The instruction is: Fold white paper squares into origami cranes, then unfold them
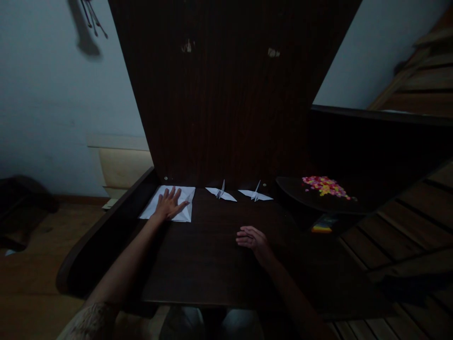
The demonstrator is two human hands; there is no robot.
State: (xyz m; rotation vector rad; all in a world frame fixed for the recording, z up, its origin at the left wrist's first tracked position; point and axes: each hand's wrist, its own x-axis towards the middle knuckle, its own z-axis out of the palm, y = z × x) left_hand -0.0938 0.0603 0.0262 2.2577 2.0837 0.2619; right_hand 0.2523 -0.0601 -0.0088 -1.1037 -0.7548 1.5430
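Note:
My left hand (168,206) lies flat with its fingers spread on white square paper (184,215), at the left end of the dark desk. Creases show on the paper near its right edge. To the right of it stand two folded white paper cranes, a nearer one (221,192) and another (255,195) further right, wings spread. My right hand (253,238) rests over the desk in front of the cranes, its fingers stretched loosely leftward, slightly bent, with nothing seen in them.
A pile of small pink, red and yellow pieces (324,186) lies on a curved side shelf (293,189). Below that shelf is a yellow-and-blue item (322,225), too dim to name. The desk has a raised left side (106,226) and a tall back panel (230,108).

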